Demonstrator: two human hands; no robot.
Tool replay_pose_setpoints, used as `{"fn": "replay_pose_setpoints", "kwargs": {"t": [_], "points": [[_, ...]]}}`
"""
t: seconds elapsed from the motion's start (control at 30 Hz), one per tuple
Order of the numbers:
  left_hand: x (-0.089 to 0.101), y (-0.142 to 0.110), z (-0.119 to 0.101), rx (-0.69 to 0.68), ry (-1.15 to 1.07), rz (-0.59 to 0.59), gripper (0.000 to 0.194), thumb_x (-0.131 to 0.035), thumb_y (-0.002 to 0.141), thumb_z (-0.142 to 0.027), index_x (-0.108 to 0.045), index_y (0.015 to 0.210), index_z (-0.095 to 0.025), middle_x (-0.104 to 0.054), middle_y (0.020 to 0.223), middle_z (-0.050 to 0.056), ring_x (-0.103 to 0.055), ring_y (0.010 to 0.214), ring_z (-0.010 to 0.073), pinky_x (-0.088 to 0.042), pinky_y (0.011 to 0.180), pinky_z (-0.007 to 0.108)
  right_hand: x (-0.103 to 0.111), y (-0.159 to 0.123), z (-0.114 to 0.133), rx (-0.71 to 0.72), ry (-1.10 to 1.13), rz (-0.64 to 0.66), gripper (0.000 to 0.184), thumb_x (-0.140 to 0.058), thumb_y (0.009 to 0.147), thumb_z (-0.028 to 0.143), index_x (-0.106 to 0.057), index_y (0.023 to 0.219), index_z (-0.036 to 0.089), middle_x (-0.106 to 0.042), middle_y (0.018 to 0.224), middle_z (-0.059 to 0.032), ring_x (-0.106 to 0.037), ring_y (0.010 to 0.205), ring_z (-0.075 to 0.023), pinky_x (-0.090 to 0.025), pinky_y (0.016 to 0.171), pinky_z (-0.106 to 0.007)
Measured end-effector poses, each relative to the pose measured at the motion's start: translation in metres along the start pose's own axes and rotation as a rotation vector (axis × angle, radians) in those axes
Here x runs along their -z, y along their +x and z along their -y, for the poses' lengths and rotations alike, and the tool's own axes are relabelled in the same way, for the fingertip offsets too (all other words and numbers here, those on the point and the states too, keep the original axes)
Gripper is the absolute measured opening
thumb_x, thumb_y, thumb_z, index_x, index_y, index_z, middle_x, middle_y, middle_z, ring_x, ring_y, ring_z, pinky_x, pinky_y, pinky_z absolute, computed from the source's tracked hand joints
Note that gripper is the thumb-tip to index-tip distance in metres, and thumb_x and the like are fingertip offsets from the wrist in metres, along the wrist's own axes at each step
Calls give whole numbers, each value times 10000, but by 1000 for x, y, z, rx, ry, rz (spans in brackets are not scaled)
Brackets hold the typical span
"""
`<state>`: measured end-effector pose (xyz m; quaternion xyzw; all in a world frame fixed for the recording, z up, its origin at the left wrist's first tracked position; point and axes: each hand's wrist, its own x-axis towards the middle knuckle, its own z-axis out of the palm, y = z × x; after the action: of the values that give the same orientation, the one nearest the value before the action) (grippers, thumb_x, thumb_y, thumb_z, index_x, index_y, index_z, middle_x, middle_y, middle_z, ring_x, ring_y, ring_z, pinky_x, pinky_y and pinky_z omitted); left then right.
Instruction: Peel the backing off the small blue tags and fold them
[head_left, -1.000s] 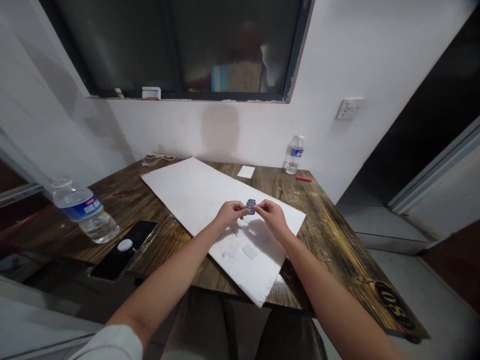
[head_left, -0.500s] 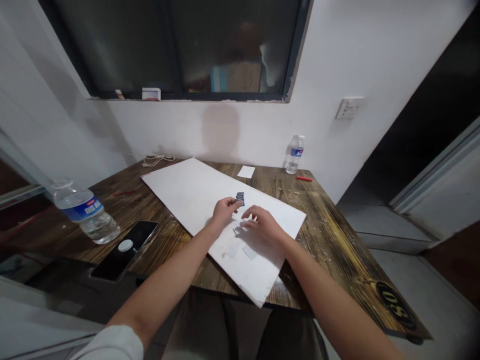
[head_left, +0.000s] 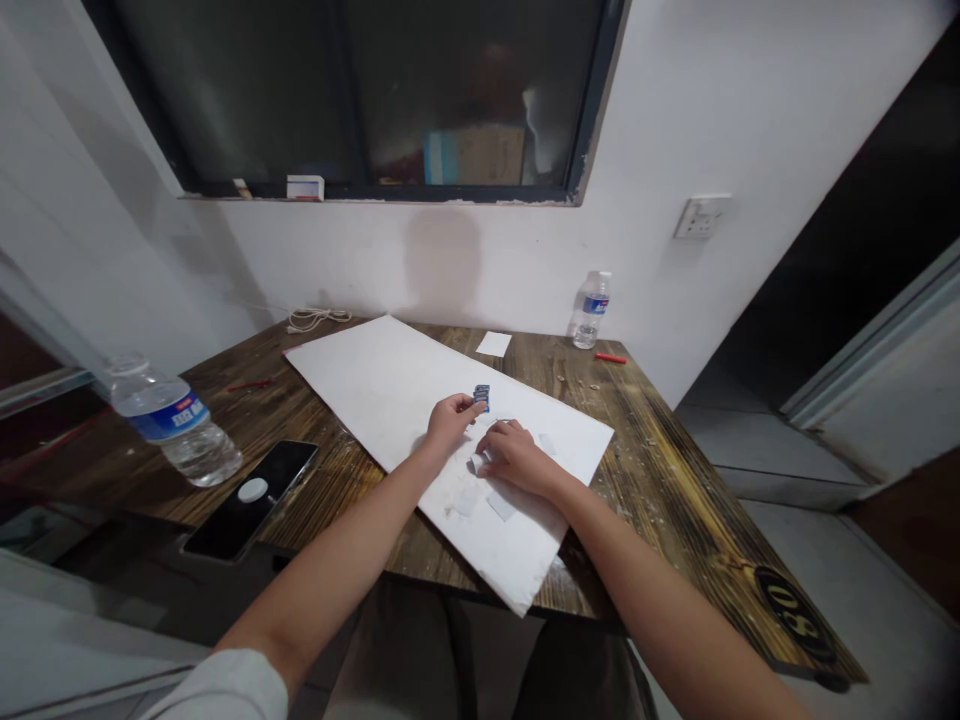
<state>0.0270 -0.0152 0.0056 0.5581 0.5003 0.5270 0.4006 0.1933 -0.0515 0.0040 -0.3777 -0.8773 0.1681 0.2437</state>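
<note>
My left hand (head_left: 451, 420) pinches a small flat dark-blue piece with pale markings (head_left: 481, 396), held up over the white board (head_left: 360, 385). Its exact kind is too small to make out. Low on the board, my right hand (head_left: 514, 455) has its fingers curled down around a small white piece like curled paper (head_left: 477, 463). Nearer me on the board lie two thin pale pieces, one whitish (head_left: 466, 500) and one greyish (head_left: 501, 505). Another pale piece (head_left: 547, 443) lies just beyond my right hand.
On the wooden table (head_left: 660, 480) are a large water bottle (head_left: 176, 420) and a phone (head_left: 251, 500) with a white disc (head_left: 253, 490) at left. A smaller bottle (head_left: 592, 310), red pen-like stick (head_left: 610, 358), white card (head_left: 494, 344) and coiled cable (head_left: 319, 319) lie toward the wall.
My right hand has come down to the board, and its fingers have closed around the small white piece. The left hand stays almost still with the dark-blue piece.
</note>
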Motion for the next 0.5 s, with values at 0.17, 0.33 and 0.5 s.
{"fn": "replay_pose_setpoints", "kwargs": {"t": [0.17,0.33,0.5], "points": [[0,-1,-2,-8,15,-1,317,-718,628,-463,-599,676,-173,-552,605,-25,-491,559,112,-365,557,240,2,0,1,-72,333,-29,201,-730,706,230,-642,887,223,-619,746,29,-535,678,-134,-405,659,-260],[-2,-2,-5,-2,28,11,298,-704,642,-446,-605,665,-167,-566,613,-17,-507,567,116,-374,572,246,9,3,-7,-74,475,-254,132,-676,742,290,-638,846,218,-651,773,19,-572,688,-136,-426,668,-265],[-3,-8,-14,25,51,67,307,-712,639,-452,-598,649,-166,-546,579,-20,-497,549,117,-367,561,250,21,1,-8,19,396,-565,80,-638,799,280,-649,746,222,-673,817,-23,-598,788,-173,-440,740,-314]]}}
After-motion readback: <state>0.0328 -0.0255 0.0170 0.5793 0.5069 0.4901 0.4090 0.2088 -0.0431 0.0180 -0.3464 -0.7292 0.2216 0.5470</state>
